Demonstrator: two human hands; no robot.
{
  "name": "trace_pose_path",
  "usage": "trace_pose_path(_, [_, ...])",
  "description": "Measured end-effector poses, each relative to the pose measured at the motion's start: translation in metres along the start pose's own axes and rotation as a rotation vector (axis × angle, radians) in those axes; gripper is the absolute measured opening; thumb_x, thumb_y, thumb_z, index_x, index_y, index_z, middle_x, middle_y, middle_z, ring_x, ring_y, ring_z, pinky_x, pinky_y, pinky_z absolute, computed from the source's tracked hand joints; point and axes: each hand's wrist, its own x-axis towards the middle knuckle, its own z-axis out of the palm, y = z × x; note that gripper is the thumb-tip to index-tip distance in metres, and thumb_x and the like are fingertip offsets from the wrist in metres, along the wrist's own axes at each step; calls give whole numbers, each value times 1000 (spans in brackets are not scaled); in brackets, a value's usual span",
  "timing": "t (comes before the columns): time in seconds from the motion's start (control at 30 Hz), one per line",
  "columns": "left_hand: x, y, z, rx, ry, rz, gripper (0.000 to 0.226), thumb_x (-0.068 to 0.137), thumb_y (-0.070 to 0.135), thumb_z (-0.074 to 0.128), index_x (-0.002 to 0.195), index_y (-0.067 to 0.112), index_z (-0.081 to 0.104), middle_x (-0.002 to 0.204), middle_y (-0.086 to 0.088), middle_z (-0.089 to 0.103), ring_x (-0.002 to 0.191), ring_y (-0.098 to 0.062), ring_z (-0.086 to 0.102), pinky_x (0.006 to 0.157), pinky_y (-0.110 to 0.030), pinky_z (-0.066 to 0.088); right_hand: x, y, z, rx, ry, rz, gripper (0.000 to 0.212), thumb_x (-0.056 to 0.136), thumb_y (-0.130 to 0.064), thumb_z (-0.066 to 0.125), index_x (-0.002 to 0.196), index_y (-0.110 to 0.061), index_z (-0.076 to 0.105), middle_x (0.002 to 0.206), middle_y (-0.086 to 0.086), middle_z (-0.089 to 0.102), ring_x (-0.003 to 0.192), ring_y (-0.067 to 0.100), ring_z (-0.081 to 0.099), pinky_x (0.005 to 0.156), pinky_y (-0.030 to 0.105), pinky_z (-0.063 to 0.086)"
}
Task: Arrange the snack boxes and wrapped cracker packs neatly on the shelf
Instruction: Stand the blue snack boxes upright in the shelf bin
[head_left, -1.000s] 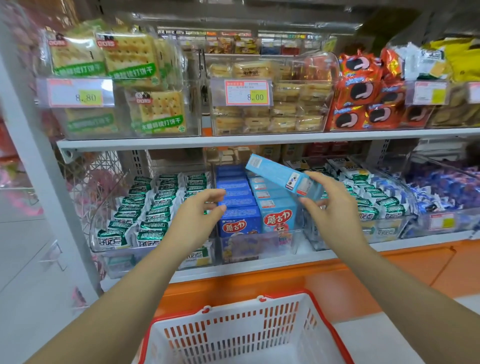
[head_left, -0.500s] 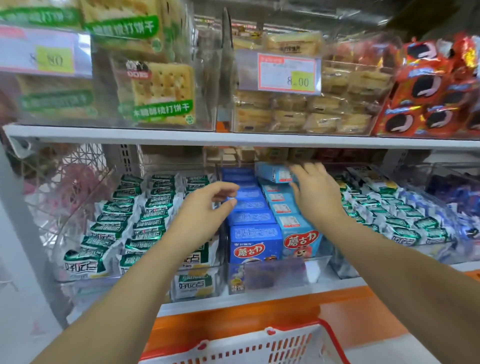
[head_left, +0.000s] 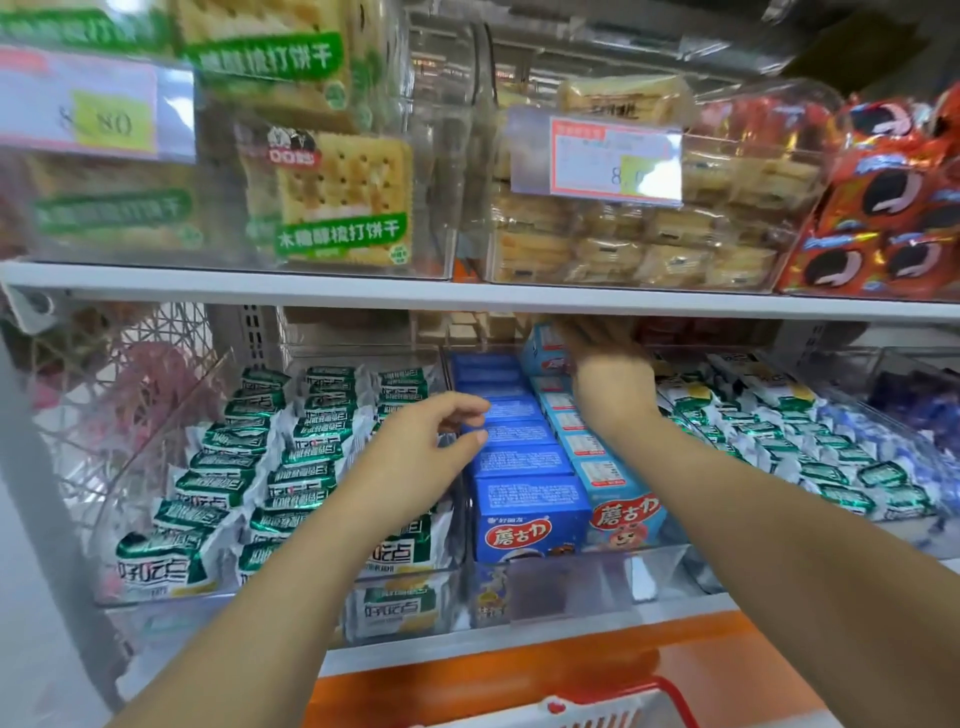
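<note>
1. The light-blue box (head_left: 540, 345), lifted a second ago, now sits at the back of its shelf row, right hand (head_left: 605, 364) grasping it.
2. Left hand (head_left: 426, 447) hovers released beside the dark-blue boxes (head_left: 514, 452); placement looks nearly done.

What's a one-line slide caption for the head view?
Right hand pushes a light blue snack box to the back of its row; left hand hovers open beside the dark blue boxes.

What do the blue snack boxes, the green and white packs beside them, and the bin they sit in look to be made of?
Blue snack boxes: likely printed cardboard, with sharp flat edges and a slight sheen. Green and white packs: thin glossy plastic film, crinkled and crimped at the ends. Bin: clear hard plastic, see-through with bright reflections.
</note>
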Motion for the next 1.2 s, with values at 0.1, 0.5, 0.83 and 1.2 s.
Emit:
trace_pose_path(0.1, [-1, -1, 1, 18, -11, 0, 28, 94, 23, 57, 121, 28, 59, 103, 24, 58, 94, 14, 51, 74, -1, 37, -5, 2, 3, 79, -159, 84, 55, 89, -6, 52, 140, -23, 43, 144, 8, 46, 126, 33, 45, 94, 41, 46])
trace_pose_path(0.5, [-7, 7, -2, 186, -184, -16, 42, 89, 37, 62, 130, 31, 55, 132, 21, 48, 111, 1, 52, 72, -6, 35, -57, 25, -78, 300, -768, -90, 67, 83, -46, 66, 142, -31, 39, 146, -12, 40, 128, 6, 41, 94, 14, 30])
trace_pose_path(0.83, [-6, 3, 2, 283, -298, 51, 61, 80, 48, 68, 136, 30, 49, 145, 16, 38, 140, -3, 17, 109, -20, 14, -65, 33, -49, -71, -719, -194, 96, 78, -46, 70, 151, -30, 9, 159, -4, 9, 144, 18, 15, 118, 35, 16])
trace_pose_path(1.2, [-5, -3, 3, 276, -264, 100, 55, 82, 46, 67, 132, 27, 54, 141, 13, 44, 136, -2, 26, 108, -18, 16, -79, 36, -44, -197, -517, -295, 85, 80, -49, 66, 148, -26, 22, 154, -5, 27, 137, 16, 30, 113, 33, 14])
